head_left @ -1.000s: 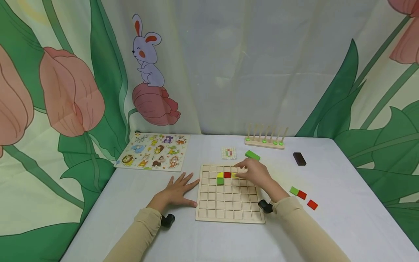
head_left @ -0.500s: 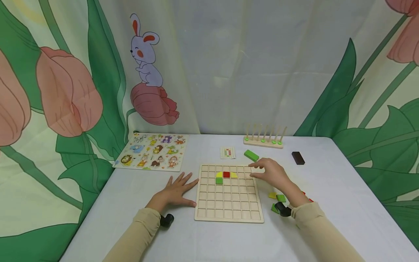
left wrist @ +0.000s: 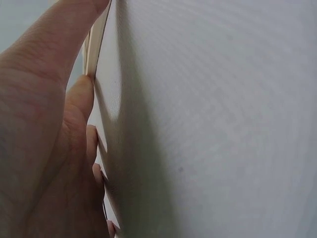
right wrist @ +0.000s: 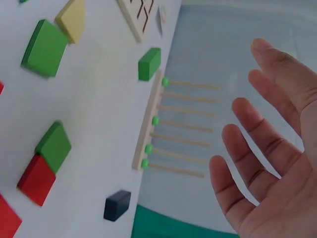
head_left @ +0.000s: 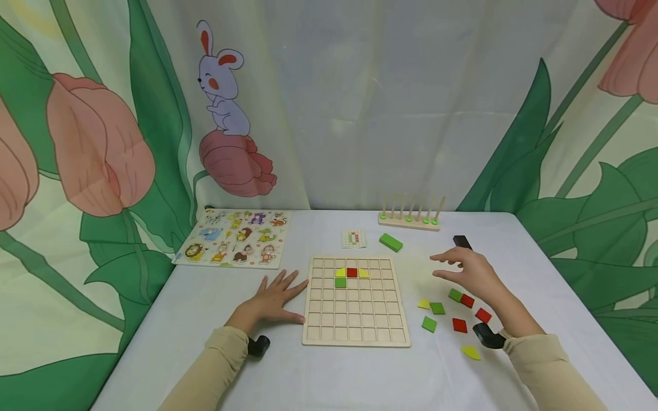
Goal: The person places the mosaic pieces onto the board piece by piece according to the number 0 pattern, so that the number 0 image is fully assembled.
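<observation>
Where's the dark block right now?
In the head view, the dark block lies far right on the table, right of the peg rack, just beyond the right hand.

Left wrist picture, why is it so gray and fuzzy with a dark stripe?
In the left wrist view the camera sits almost against the white table, so the left hand looms large and soft; the dark stripe is that hand's shadow. The head view is evenly lit and sharp; the right wrist view shows the right hand slightly soft.
</observation>
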The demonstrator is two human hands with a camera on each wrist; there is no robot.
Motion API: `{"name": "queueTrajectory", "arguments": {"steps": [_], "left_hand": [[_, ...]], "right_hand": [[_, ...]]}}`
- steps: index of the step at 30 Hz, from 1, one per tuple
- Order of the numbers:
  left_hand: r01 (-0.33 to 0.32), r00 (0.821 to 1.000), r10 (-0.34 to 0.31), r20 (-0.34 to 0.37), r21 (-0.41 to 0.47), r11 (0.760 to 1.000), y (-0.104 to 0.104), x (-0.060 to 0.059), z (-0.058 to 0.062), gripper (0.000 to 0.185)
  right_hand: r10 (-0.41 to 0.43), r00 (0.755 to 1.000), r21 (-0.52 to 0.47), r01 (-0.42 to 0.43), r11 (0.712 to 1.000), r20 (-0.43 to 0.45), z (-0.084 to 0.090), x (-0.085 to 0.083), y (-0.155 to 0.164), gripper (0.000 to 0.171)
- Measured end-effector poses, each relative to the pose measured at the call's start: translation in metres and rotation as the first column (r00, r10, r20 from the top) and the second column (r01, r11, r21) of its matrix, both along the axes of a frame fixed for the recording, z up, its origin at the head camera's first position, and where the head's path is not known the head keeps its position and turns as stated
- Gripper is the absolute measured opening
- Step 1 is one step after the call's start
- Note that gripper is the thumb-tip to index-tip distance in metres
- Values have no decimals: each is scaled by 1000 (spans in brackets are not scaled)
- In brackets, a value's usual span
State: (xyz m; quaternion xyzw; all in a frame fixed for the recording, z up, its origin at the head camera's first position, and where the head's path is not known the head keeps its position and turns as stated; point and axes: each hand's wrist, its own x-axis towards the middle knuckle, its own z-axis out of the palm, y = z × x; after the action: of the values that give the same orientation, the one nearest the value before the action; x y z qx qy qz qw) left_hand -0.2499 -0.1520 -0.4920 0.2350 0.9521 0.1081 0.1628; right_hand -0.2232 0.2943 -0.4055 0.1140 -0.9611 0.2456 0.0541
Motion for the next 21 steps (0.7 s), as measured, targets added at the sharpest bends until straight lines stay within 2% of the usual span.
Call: {"name": "queueTrajectory", "arguments": {"steps": [8,21], "left_hand": [[-6,1000,6,-3,10,1000,-1,-1,-3,93],[1,1000,-1,-4,6,1000,0,-1,-2,94]], "right_hand": [[4,1000,-26,-4,1000,28,-4,7,13,40],[19,994,-107,-7,994,110,-44,18,24,39]]}}
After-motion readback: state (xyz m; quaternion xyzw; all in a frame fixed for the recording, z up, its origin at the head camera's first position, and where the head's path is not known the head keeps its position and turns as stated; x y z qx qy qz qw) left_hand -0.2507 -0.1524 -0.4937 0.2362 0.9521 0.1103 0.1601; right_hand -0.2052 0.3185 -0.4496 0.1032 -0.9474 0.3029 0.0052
